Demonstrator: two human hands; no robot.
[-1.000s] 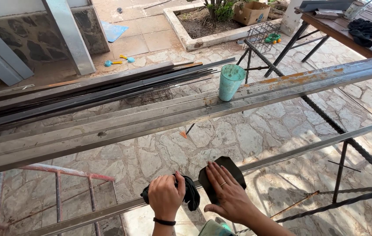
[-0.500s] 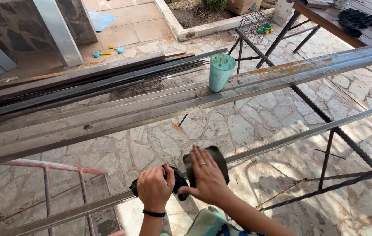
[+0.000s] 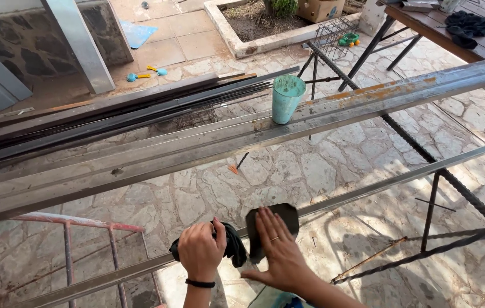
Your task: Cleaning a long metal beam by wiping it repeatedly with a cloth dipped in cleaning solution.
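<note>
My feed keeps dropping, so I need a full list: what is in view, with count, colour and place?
thin metal bar: one, grey, nearest, on trestles
dark cloth: one, black, draped on the thin bar
wide metal beams: count unclear, grey with rust, across the middle
cup: one, teal, upright on the beams
dark rods: a bundle, behind the beams
wire basket: one, grey, far right on the paving
cardboard box: one, brown, in the planter
wooden table: one, brown, top right
red frame: one, lower left
left hand: fist closed on the cloth and bar
right hand: flat, fingers spread, pressing the cloth
</note>
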